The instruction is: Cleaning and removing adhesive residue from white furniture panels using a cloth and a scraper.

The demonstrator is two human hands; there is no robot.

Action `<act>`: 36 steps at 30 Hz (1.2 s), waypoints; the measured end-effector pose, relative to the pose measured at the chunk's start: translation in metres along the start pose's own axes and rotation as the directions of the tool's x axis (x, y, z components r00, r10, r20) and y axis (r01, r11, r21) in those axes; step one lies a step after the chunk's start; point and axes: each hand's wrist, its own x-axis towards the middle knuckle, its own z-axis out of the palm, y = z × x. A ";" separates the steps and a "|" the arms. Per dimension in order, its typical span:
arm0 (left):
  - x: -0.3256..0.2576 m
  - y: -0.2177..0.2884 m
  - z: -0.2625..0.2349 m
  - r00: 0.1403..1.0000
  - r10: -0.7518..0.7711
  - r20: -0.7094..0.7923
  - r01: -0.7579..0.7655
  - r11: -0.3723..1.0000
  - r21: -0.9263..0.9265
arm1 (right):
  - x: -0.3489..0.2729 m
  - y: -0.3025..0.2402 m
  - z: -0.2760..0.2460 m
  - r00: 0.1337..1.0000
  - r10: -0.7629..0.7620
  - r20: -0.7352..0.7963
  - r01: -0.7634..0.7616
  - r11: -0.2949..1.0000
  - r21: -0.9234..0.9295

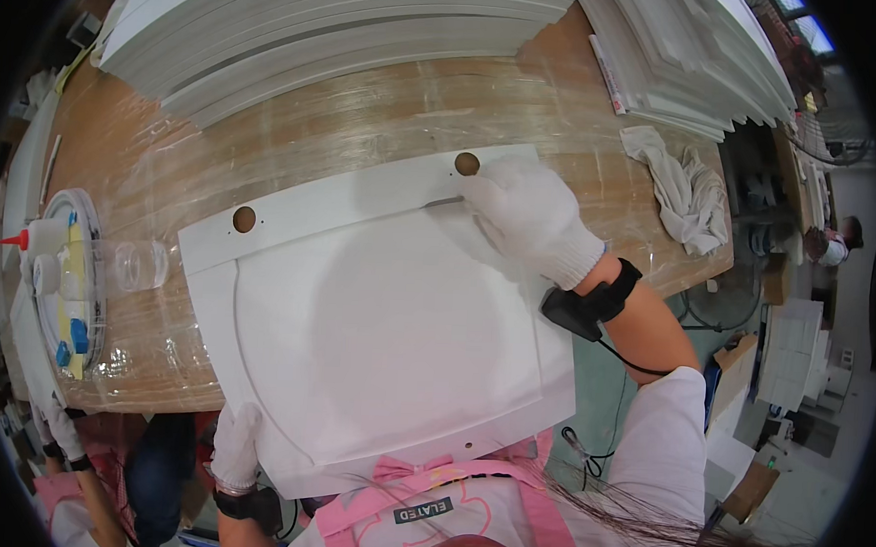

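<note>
A white cabinet door panel (396, 350) with a raised border and two round holes lies tilted before me, its near edge against my apron. My left hand (236, 448), in a white knit glove, grips the panel's near left edge. Near the far right corner, beside one hole, my right hand (527, 214) is closed in a matching glove. From its fingers a thin grey blade-like tool (444, 203) points left along the inner groove of the far border. The glove hides the tool's handle, so its exact kind does not show.
Stacked white panels (350, 45) stand at the back, with more panels (687, 60) at right. A crumpled white cloth (681, 191) lies by the table's right edge. A round tray (71, 287) with bottles and a clear cup (139, 265) are at left. A co-worker's gloved hand (63, 428) shows lower left.
</note>
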 end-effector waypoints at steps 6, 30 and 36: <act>0.001 -0.003 0.002 0.999 0.020 -0.033 -0.020 1.000 0.004 | -0.004 0.009 -0.003 0.999 0.009 0.052 -0.010 1.000 0.002; 0.001 0.004 -0.005 0.998 -0.050 -0.040 0.054 0.992 0.114 | 0.002 0.017 -0.012 0.964 0.089 0.251 -0.073 0.995 -0.073; -0.003 0.009 0.001 0.998 -0.039 -0.048 0.042 0.997 0.070 | -0.010 0.018 -0.017 0.998 -0.024 0.050 0.022 0.998 0.054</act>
